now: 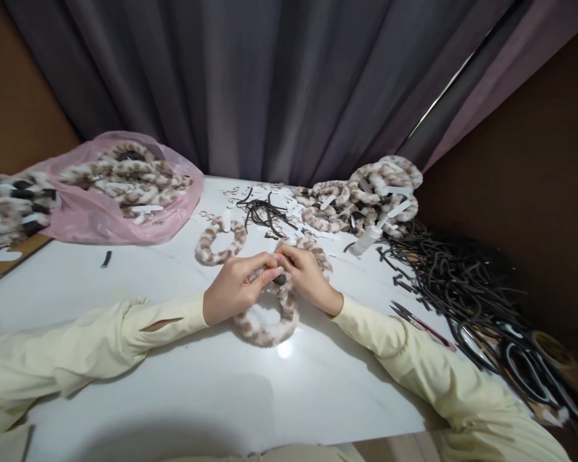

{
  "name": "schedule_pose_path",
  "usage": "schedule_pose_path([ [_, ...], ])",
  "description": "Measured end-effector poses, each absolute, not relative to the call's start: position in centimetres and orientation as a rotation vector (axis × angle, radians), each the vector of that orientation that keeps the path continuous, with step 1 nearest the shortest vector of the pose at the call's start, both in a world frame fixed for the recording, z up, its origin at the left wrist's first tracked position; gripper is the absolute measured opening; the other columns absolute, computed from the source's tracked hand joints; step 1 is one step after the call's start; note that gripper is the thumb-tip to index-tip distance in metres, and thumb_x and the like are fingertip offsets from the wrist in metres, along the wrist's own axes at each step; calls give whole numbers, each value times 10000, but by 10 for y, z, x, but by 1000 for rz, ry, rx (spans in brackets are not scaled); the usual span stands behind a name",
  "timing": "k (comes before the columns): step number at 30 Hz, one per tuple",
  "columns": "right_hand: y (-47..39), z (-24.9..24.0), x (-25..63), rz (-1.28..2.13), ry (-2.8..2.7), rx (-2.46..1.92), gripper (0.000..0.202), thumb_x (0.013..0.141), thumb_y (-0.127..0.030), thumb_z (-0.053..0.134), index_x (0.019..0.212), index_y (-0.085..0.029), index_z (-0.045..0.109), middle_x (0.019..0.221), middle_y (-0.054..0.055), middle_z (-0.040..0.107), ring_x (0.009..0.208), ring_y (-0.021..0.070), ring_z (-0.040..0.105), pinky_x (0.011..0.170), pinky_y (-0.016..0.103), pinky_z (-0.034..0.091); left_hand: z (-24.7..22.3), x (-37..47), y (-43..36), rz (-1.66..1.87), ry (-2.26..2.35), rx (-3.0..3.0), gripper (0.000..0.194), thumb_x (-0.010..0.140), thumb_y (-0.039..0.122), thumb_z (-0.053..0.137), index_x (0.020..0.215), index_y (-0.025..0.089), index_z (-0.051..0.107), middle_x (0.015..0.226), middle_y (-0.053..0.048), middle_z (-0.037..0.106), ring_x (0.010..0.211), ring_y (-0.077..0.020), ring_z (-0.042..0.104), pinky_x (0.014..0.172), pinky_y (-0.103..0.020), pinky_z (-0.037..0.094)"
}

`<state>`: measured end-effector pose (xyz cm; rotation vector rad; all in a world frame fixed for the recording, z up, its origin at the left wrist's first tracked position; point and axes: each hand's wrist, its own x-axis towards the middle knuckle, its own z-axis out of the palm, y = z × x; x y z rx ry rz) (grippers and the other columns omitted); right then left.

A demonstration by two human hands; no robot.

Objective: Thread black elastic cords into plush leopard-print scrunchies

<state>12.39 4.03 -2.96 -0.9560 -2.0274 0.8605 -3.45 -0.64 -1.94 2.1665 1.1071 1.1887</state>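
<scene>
Loop of mottled fluff (266, 336) on white table (187, 391)

On my feed, the left hand (238, 286) pinches a dark piece (280, 280) at the loop's far end; the right hand (312, 276) meets it, fingertips touching, though I can't tell its grip.

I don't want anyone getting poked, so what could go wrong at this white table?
The left hand and right hand pinch close together at a small, rounded black piece by a brown-and-white fluffy ring, so their grip might slip.

The pink-handled metal scissors lie beside the pale yellow right sleeve; if it slid sideways, it could brush the pointed blades.

The thin black cords heaped nearby could perhaps snag on the scissors.
</scene>
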Motion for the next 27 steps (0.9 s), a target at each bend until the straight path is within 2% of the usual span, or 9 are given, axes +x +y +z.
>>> schedule_pose_path([
  [5, 42, -24, 128, 1285, -2019, -844, 235, 848, -311, 469, 678, -159, 526, 651, -19, 531, 631, 104, 495, 590, 206, 381, -19, -34, -6, 1161, 1094, 2151, 144, 851, 280, 502, 863, 187, 612, 670, 16, 639, 531, -94, 531, 543, -183, 391],
  [8, 43, -24, 129, 1364, -1987, -824, 210, 844, -292, 481, 692, -158, 536, 676, -20, 537, 645, 100, 504, 602, 203, 395, -18, -34, -6, 1130, 1119, 2085, 160, 850, 298, 505, 917, 199, 612, 757, -2, 677, 596, -116, 584, 588, -198, 413],
  [10, 44, -24, 128, 1379, -1990, -816, 183, 845, -272, 473, 724, -158, 548, 697, -15, 552, 656, 102, 515, 610, 206, 406, -17, -34, -6, 1107, 1117, 2061, 160, 846, 296, 509, 894, 199, 626, 717, 0, 675, 574, -119, 577, 582, -205, 411],
  [13, 44, -22, 128, 1200, -2010, -899, 152, 852, -276, 465, 835, -159, 562, 785, 7, 586, 696, 117, 535, 631, 224, 424, -17, -33, -4, 1104, 1161, 1974, 150, 833, 296, 519, 812, 192, 625, 618, 16, 633, 509, -107, 525, 539, -207, 384],
  [16, 37, -15, 128, 764, -1972, -985, 150, 862, -251, 452, 937, -166, 551, 925, 44, 599, 745, 131, 537, 676, 249, 429, -18, -32, 2, 1115, 1209, 1741, 176, 820, 325, 523, 731, 178, 561, 580, 26, 583, 456, -89, 449, 482, -202, 344],
  [20, 16, -7, 128, 317, -2042, -878, 129, 827, -154, 440, 872, -160, 562, 865, 62, 610, 784, 161, 533, 714, 275, 420, -20, -32, 15, 1098, 1170, 1255, 171, 746, 291, 598, 700, 144, 526, 549, 23, 544, 431, -67, 401, 453, -188, 315],
  [22, 6, -8, 126, 246, -2141, -875, 154, 805, -135, 438, 837, -157, 587, 781, 58, 622, 744, 167, 546, 686, 273, 421, -20, -33, 19, 1059, 1109, 1042, 177, 709, 239, 626, 629, 118, 525, 541, 14, 518, 433, -50, 391, 438, -173, 296],
  [24, -1, -9, 125, 258, -2237, -972, 209, 799, -138, 437, 892, -159, 623, 754, 55, 648, 678, 163, 565, 644, 267, 424, -19, -34, 22, 1018, 1055, 890, 194, 693, 170, 620, 549, 102, 509, 524, 18, 472, 428, -31, 363, 418, -156, 272],
  [27, -4, -10, 123, 370, -2302, -1154, 331, 793, -137, 442, 1066, -188, 622, 889, 63, 693, 689, 172, 610, 645, 270, 441, -18, -33, 21, 991, 1051, 714, 168, 682, 77, 578, 527, 88, 515, 522, 27, 436, 415, -14, 329, 395, -140, 253],
])
